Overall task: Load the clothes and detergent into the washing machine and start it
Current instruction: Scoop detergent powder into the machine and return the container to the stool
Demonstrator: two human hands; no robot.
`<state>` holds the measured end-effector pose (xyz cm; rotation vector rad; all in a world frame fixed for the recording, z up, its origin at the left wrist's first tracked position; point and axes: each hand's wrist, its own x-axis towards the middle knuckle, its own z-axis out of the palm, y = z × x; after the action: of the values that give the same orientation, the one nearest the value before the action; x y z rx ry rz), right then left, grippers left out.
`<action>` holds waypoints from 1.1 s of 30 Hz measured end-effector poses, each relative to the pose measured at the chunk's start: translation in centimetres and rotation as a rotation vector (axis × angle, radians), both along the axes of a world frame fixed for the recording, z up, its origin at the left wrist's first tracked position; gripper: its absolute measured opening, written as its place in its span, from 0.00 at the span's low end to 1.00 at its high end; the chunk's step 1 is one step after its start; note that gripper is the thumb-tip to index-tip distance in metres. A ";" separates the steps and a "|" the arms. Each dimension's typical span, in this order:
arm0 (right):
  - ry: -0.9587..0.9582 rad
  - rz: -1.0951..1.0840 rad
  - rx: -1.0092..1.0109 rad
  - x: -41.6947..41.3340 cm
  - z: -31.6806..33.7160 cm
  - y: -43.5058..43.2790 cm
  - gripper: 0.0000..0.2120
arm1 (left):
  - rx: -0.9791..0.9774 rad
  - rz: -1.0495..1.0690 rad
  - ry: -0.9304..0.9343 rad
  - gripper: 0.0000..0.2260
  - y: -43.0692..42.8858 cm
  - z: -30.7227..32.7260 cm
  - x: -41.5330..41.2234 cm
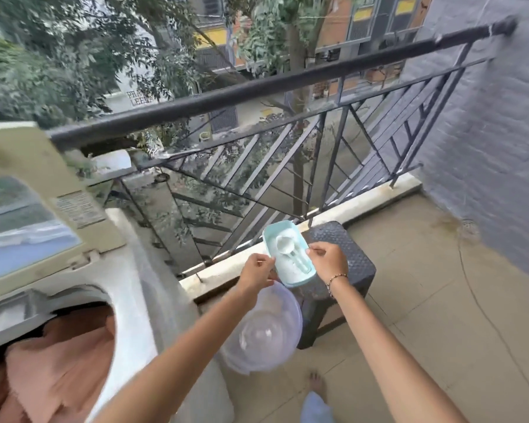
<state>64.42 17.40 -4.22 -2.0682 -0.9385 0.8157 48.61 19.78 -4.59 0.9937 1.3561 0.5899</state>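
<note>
The top-loading washing machine [141, 279] stands at the left with its lid [43, 166] raised. Pink clothes [64, 358] fill the drum. A light-blue detergent container [270, 239] rests on a dark stool [356, 261]; white powder and a white scoop [283, 243] lie inside. My left hand [255, 271] is at the container's left rim and holds a clear plastic lid [261, 329] that hangs below it. My right hand [329, 254] pinches the container's right rim near the scoop's handle.
A black metal railing [257, 87] with a low concrete kerb [364, 198] runs behind the stool. A grey brick wall [486, 148] closes the right side. The tiled floor [425, 300] stretches to the right, and my bare foot [316, 384] is below the stool.
</note>
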 end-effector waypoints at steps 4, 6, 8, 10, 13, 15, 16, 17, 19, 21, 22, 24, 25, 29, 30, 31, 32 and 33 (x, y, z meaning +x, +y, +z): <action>0.009 -0.022 -0.078 7.0 -2.9 4.0 0.09 | -0.058 0.025 0.060 0.06 3.9 -3.7 7.9; 0.018 -0.021 -0.127 10.1 -4.4 6.3 0.10 | -0.081 0.017 0.121 0.06 6.2 -5.2 11.2; 0.038 -0.017 -0.168 12.5 -5.8 8.3 0.10 | -0.099 0.023 0.146 0.06 8.2 -6.3 13.6; 0.043 -0.020 -0.197 14.7 -7.3 10.5 0.10 | -0.137 0.018 0.148 0.06 10.5 -7.9 15.7; 0.014 -0.016 -0.246 17.1 -9.3 13.1 0.06 | -0.201 -0.013 0.161 0.01 13.3 -11.4 17.8; -0.023 -0.020 -0.290 18.4 -10.7 14.4 0.12 | -0.229 -0.044 0.173 0.04 14.6 -13.4 19.1; -0.052 -0.014 -0.315 18.9 -11.3 15.0 0.13 | -0.240 -0.071 0.178 0.07 15.1 -14.1 19.9; -0.069 -0.016 -0.330 19.4 -11.9 15.4 0.14 | -0.250 -0.089 0.177 0.09 15.4 -14.8 20.5; -0.086 0.019 -0.344 20.1 -12.8 16.0 0.07 | -0.287 -0.104 0.162 0.12 15.8 -15.9 21.4; -0.092 0.042 -0.363 20.9 -14.1 16.6 0.08 | -0.332 -0.106 0.153 0.13 16.1 -17.4 22.2; -0.086 0.045 -0.376 21.2 -14.7 16.8 0.08 | -0.343 -0.110 0.160 0.13 16.2 -18.0 22.5; -0.071 0.051 -0.396 21.8 -16.0 17.1 0.09 | -0.373 -0.116 0.163 0.13 16.2 -19.2 23.1; -0.072 0.055 -0.404 21.9 -16.6 17.3 0.10 | -0.385 -0.112 0.153 0.12 16.2 -19.8 23.3; -0.123 0.077 -0.453 22.4 -18.6 17.7 0.11 | -0.399 -0.110 0.134 0.09 15.7 -20.6 24.2; -0.127 0.078 -0.464 22.5 -19.0 17.8 0.12 | -0.398 -0.125 0.142 0.10 15.6 -21.0 24.4; -0.122 0.076 -0.468 22.5 -19.6 17.9 0.12 | -0.378 -0.128 0.138 0.11 15.4 -21.4 24.5; -0.117 0.077 -0.474 22.6 -20.1 17.9 0.13 | -0.343 -0.141 0.150 0.11 15.2 -21.6 24.6; -0.117 0.076 -0.475 22.6 -20.5 17.9 0.13 | -0.331 -0.152 0.139 0.12 15.0 -22.0 24.6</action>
<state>87.04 35.31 -24.76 -2.5209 -0.9583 1.0452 73.25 34.81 -26.62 0.8680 1.4300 0.1757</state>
